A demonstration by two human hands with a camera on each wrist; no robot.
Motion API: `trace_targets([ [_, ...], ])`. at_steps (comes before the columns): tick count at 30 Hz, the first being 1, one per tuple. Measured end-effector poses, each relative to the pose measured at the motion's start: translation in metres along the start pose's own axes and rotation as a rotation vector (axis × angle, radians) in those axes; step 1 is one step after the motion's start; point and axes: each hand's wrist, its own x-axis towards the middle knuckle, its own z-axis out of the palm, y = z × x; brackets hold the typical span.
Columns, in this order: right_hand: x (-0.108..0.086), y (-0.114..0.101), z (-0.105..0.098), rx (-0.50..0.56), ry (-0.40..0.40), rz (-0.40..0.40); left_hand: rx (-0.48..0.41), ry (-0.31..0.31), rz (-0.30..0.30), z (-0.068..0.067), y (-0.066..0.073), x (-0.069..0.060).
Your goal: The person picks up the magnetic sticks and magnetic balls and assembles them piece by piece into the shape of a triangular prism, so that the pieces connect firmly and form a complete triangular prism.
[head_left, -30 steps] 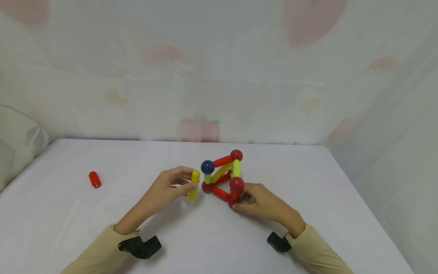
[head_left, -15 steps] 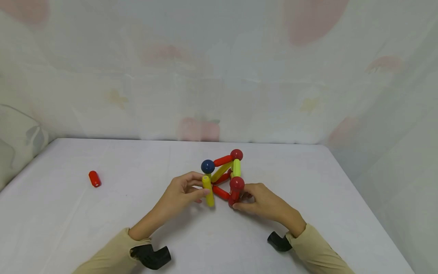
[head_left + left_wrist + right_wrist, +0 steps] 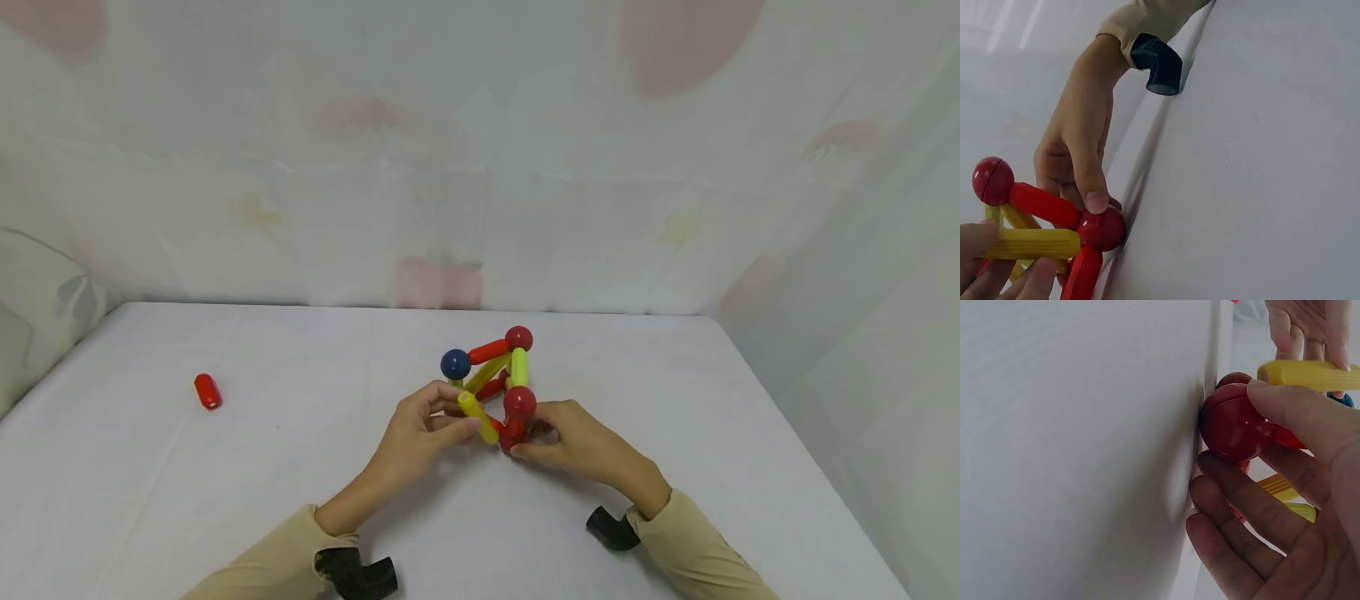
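A frame of coloured rods and balls, with a dark blue ball (image 3: 455, 364) at its upper left and an upper red ball (image 3: 520, 402) at its near corner, stands on the table. My left hand (image 3: 422, 429) pinches a loose yellow rod (image 3: 480, 419) between thumb and fingers, tilted in front of the frame. In the left wrist view, the rod's end lies beside the lower red ball (image 3: 1102, 229); whether they touch I cannot tell. My right hand (image 3: 577, 442) holds that lower near corner, thumb and fingers about the red ball (image 3: 1235, 425).
A single red rod (image 3: 207, 392) lies on the left of the white table (image 3: 315, 350). A patterned curtain (image 3: 480, 167) hangs behind the table, and a cushion-like shape (image 3: 45, 321) sits at far left.
My left hand has moved right with the yellow rod, bringing it from beside the frame to its front. The rod has tipped from near upright to slanting. My right hand stays put.
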Motion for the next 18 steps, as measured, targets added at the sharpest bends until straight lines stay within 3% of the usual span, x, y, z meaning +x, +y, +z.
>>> trace_targets([
  [8, 0.0, 0.0, 0.001, -0.004, 0.012, -0.031, -0.023, 0.051, 0.024, 0.007, -0.002, 0.001],
  [18, -0.001, -0.002, 0.0, -0.006, 0.006, -0.017, -0.006, 0.126, -0.028, 0.015, -0.007, 0.004],
])
